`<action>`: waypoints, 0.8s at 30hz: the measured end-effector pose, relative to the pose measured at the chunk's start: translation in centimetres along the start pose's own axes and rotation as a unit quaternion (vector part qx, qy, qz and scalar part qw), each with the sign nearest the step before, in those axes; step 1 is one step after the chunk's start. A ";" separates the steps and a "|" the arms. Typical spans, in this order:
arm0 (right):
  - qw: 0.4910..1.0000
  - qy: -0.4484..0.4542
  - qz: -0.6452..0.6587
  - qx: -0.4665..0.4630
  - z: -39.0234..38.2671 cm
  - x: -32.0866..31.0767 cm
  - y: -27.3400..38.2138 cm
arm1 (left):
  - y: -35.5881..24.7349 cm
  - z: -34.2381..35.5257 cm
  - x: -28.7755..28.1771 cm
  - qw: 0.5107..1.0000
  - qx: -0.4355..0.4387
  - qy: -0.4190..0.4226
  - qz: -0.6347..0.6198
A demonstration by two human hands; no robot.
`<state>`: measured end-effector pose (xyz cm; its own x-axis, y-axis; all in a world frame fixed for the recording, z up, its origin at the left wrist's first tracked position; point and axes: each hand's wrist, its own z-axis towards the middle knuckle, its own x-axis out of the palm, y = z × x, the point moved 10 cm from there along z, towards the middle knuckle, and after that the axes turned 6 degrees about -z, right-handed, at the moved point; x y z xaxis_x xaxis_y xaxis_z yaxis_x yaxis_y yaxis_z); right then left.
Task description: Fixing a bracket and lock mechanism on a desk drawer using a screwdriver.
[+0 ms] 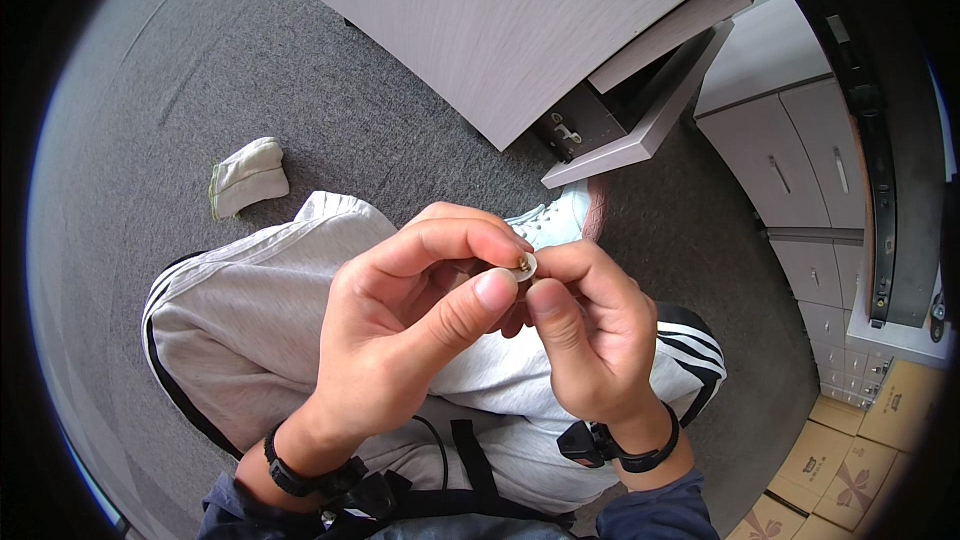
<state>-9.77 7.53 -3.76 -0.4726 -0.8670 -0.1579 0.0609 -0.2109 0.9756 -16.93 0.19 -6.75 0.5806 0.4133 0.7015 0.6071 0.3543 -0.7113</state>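
Over my lap, I hold a small round whitish, see-through piece with a brass-coloured bit in its middle (525,264), which looks like a little screw. My left hand (400,315) pinches it between thumb and index finger. Close against it, my right hand (590,325) has its thumb and index finger pressed together at the piece's near right edge. The fingers hide most of its underside. Ahead of my hands, a light grey wood-grain cabinet (500,30) has a drawer (640,145) pulled part way out, with a metal fitting (567,130) on its dark side.
A pale cloth glove or folded cloth (250,177) lies on the grey carpet (200,70) at the left. My light blue shoe (555,222) is beside the drawer corner. Grey cabinets (800,155) line the right side, with cardboard boxes (820,455) at the lower right.
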 end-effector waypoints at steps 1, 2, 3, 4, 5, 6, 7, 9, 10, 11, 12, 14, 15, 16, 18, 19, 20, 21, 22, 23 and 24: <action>1.000 0.010 -0.004 0.003 0.1 0.1 0.0 | 0.0 0.0 -0.1 1.000 0.000 0.000 0.003; 1.000 0.018 -0.011 0.005 0.1 0.1 0.1 | 0.0 0.0 0.0 1.000 0.000 0.000 0.002; 1.000 0.018 -0.012 0.006 0.1 0.1 0.0 | 0.0 0.0 0.1 1.000 -0.003 0.005 -0.007; 1.000 0.010 -0.008 -0.012 0.0 0.0 0.2 | 0.1 0.0 0.3 1.000 -0.007 0.010 -0.016; 1.000 0.003 -0.002 -0.031 0.0 -0.1 0.4 | 0.1 0.0 0.3 1.000 -0.007 0.009 -0.015; 1.000 0.004 -0.001 -0.031 0.0 0.0 0.3 | 0.0 0.0 0.2 1.000 0.007 0.006 0.001; 0.999 0.005 -0.025 -0.028 0.0 0.1 0.3 | -0.3 0.0 0.1 1.000 0.021 0.003 0.016; 0.998 0.005 -0.051 -0.025 -0.1 0.0 0.3 | -0.2 0.1 0.3 1.000 0.020 0.008 0.015; 0.998 0.005 -0.057 -0.020 -0.1 -0.1 0.3 | -0.1 0.1 0.4 1.000 0.019 0.013 0.013; 0.998 0.007 -0.061 -0.015 -0.1 -0.1 0.2 | -0.2 0.1 0.3 1.000 0.020 0.012 0.014; 0.998 0.008 -0.060 -0.016 -0.1 0.0 0.2 | -0.1 0.0 0.3 1.000 0.017 0.010 0.017; 0.999 0.006 -0.047 -0.005 -0.1 0.1 0.0 | 0.0 0.0 0.1 1.000 0.014 0.006 0.019; 0.999 0.007 -0.047 -0.005 -0.1 0.0 0.0 | -0.1 0.0 0.1 0.999 0.020 0.011 0.023; 0.999 0.011 -0.047 0.000 -0.1 0.1 -0.1 | -0.1 0.0 0.1 0.999 0.025 0.015 0.027; 0.999 0.016 -0.046 0.005 0.0 0.1 -0.2 | -0.2 0.0 0.1 0.999 0.030 0.012 0.035; 0.998 0.018 -0.058 -0.013 0.0 0.2 0.0 | -0.3 0.0 0.1 0.998 0.034 0.010 0.044; 0.997 0.021 -0.071 -0.030 0.0 0.3 0.3 | -0.2 0.0 0.1 0.998 0.034 0.010 0.043; 0.997 0.021 -0.071 -0.030 0.0 0.3 0.2 | -0.3 0.0 0.2 0.998 0.038 0.010 0.047; 0.997 0.020 -0.072 -0.021 -0.1 0.2 0.0 | -0.3 0.0 0.2 0.998 0.041 0.011 0.051; 0.997 0.020 -0.071 -0.012 -0.1 0.3 -0.1 | -0.3 0.0 0.1 0.998 0.042 0.011 0.052; 0.997 0.020 -0.071 -0.013 -0.1 0.3 0.0 | -0.3 0.0 0.1 0.998 0.044 0.022 0.045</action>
<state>-9.84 7.24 -3.80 -0.4421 -0.8451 -0.3006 0.0183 -0.3436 0.9389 -17.02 0.09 -6.44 0.6548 0.4096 0.6352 0.5026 0.3917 -0.7707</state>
